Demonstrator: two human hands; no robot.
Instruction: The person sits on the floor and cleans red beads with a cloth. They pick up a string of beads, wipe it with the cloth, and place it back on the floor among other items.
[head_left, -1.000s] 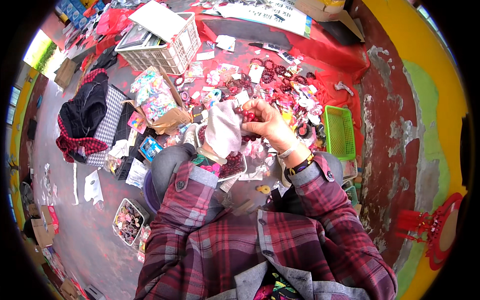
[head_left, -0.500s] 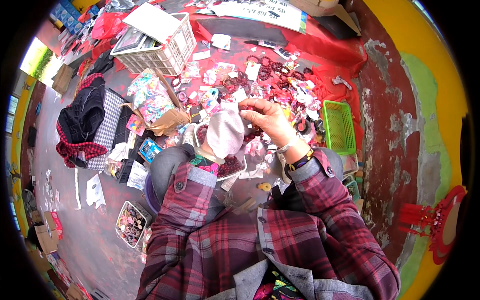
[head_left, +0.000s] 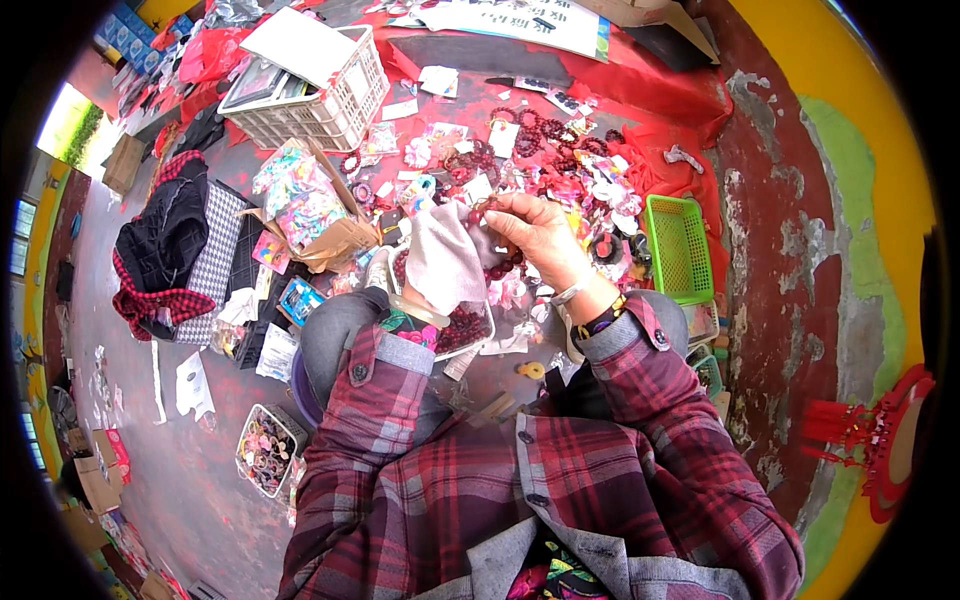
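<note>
A pale pinkish-grey cloth (head_left: 444, 255) drapes over my left hand (head_left: 415, 297), hiding most of its fingers. My right hand (head_left: 540, 235) is closed, with thumb and forefinger pinching a dark red bead bracelet (head_left: 507, 267) right beside the cloth. Part of that bracelet is hidden behind the fingers and the cloth. Below my hands, between my knees, a white basket (head_left: 488, 335) holds more dark red beads (head_left: 463, 328). Ahead lies a heap of bead bracelets (head_left: 530, 135), small packets and trinkets on the floor.
A green plastic basket (head_left: 680, 250) stands at the right. An open cardboard box (head_left: 340, 240) of colourful packets and a white crate (head_left: 350, 100) stand at the left. Nearer me are a small basket of trinkets (head_left: 268, 450) and a dark jacket (head_left: 165, 235).
The cloth has shifted from a rounded bundle into a looser, hanging fold. My right hand has moved slightly, and dark beads now show at its fingertips.
</note>
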